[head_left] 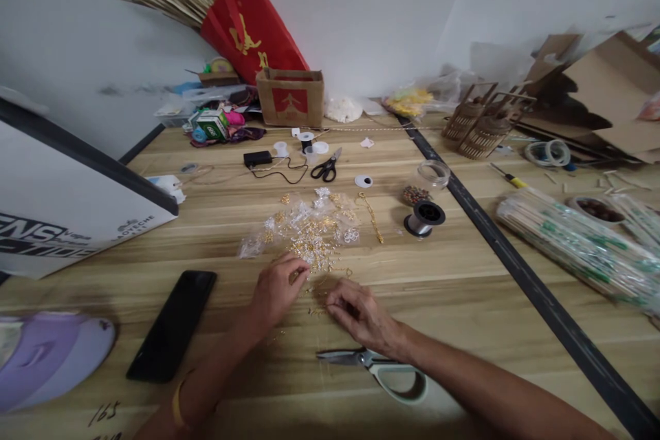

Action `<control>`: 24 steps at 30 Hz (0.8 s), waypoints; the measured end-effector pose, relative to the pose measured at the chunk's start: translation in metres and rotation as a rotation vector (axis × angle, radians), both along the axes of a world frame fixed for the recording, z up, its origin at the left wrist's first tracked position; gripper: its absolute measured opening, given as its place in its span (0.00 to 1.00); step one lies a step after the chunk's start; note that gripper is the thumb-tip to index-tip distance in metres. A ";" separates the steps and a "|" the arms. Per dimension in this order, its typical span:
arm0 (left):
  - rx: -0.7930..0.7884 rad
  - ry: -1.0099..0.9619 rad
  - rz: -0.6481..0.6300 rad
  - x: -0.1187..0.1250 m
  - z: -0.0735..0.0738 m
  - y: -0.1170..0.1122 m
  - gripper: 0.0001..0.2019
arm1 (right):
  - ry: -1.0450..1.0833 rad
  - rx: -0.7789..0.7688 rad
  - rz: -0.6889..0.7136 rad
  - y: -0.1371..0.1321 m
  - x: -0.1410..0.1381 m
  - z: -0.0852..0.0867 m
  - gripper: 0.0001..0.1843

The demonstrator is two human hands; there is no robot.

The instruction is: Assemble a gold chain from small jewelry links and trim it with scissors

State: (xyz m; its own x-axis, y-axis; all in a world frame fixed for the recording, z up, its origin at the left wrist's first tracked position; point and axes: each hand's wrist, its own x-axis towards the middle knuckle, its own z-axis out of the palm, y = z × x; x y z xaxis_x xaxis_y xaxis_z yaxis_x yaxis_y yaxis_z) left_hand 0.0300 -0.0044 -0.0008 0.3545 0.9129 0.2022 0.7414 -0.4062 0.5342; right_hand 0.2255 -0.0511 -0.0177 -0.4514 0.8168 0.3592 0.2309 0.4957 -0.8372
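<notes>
My left hand (pixel 276 292) is closed in a pinch at the near edge of a pile of small gold and silver beads (pixel 314 247); whatever sits between its fingertips is too small to make out. Facing it, my right hand (pixel 364 316) has its fingers curled together, and their contents are hidden. A thin gold chain (pixel 340 270) lies on the table between the hands, and a short gold piece (pixel 317 312) shows by the right fingertips. Pale green-handled scissors (pixel 397 378) rest just below my right hand. Small clear bags (pixel 251 245) lie around the beads.
Beyond the beads are black scissors (pixel 327 165), another gold chain (pixel 371 216), a wire spool (pixel 425 218) and a jar of beads (pixel 416 194). A black phone (pixel 172 326) lies at left. Bagged sticks (pixel 572 240) lie right of the dark strip (pixel 505 268).
</notes>
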 end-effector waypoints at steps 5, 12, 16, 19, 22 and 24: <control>0.101 0.227 -0.135 0.007 -0.004 0.011 0.07 | -0.005 0.001 0.000 0.001 0.000 0.000 0.06; 0.139 0.294 -0.199 0.008 -0.012 0.018 0.09 | 0.010 -0.004 0.004 0.000 -0.001 0.000 0.05; 0.104 0.267 -0.186 0.005 -0.012 0.019 0.09 | 0.000 -0.013 0.005 0.001 0.000 0.000 0.05; 0.069 0.241 -0.175 0.003 -0.013 0.019 0.08 | 0.000 -0.012 0.009 0.000 0.000 -0.001 0.05; 0.019 0.215 -0.161 0.001 -0.014 0.019 0.08 | 0.002 -0.009 0.010 0.000 0.000 -0.002 0.05; -0.009 0.191 -0.154 0.000 -0.014 0.019 0.07 | 0.001 -0.004 0.009 0.000 0.000 -0.002 0.05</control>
